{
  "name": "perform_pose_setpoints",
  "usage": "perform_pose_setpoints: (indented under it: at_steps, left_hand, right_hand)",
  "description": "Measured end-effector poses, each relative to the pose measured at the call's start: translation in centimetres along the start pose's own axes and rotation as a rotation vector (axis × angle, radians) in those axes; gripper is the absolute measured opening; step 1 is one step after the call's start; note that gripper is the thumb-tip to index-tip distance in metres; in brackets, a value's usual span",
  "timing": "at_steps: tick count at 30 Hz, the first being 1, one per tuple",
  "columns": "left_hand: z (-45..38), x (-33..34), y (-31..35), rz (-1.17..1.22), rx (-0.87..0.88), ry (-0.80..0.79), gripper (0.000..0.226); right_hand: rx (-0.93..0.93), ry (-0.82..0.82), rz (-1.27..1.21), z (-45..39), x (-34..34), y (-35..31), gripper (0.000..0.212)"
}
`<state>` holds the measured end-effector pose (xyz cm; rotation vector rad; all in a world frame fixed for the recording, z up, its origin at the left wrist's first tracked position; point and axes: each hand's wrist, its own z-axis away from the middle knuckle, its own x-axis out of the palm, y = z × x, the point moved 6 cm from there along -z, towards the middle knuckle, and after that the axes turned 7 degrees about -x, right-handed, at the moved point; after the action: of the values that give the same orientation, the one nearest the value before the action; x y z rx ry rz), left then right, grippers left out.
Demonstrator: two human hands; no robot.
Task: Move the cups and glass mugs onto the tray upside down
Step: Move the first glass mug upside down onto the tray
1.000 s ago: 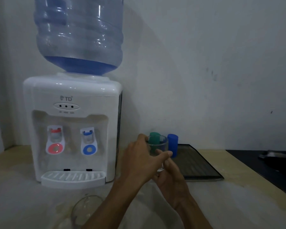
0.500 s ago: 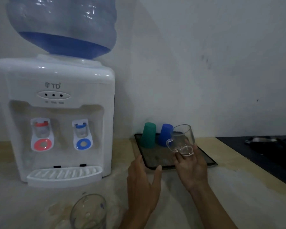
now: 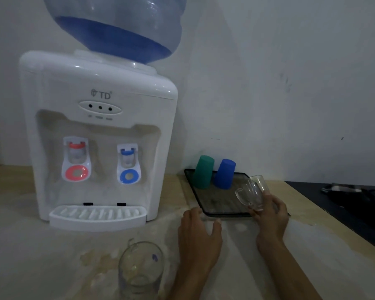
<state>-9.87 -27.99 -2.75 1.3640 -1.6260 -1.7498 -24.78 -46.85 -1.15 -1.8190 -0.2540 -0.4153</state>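
Fingers [image 3: 275,204] of the right hand [image 3: 271,215] wrap a glass mug [image 3: 252,193], held tilted over the tray's [image 3: 217,210] near right part, handle leftward; contact with the tray cannot be told. Left hand [image 3: 198,237] lies spread and empty by the tray's near edge. Green cup [image 3: 202,172] and blue cup [image 3: 224,174] stand inverted at the tray's back. Second glass [image 3: 141,269] is blurred, low in view.

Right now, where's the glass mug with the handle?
Head view, right side: the glass mug is in the right hand, over the tray's front right corner, right of the blue cup.
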Motion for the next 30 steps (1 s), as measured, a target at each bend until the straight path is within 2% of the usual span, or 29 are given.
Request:
perform_pose_setpoints:
  at_steps: [4,9,14,22,25,30]
  left_hand:
    - [-0.2,-0.1,0.0,0.000,-0.008,0.004,0.040]
    - [-0.5,-0.2,0.0,0.006,-0.018,0.018,0.035]
    - [-0.8,0.0,-0.1,-0.013,-0.006,0.016,0.033]
    - [-1.0,0.4,-0.4,-0.051,-0.043,0.013,0.032]
    - [-1.1,0.4,-0.4,-0.058,-0.032,0.014,0.029]
    - [-1.1,0.3,-0.3,-0.033,0.001,0.035,0.029]
  right_hand:
    - [-0.140,-0.142,0.193,-0.2,0.9,-0.7,0.047]
    - [-0.321,-0.418,0.460,-0.4,4.2,-1.7,0.046]
    - [-0.521,-0.595,0.762,-0.6,9.0,-1.5,0.047]
    - [-0.610,-0.634,1.014,-0.5,13.9,-0.2,0.055]
    - [-0.603,-0.684,1.046,-0.2,14.6,0.6,0.057]
    - [-0.570,-0.731,1.042,0.4,14.7,1.4,0.049]
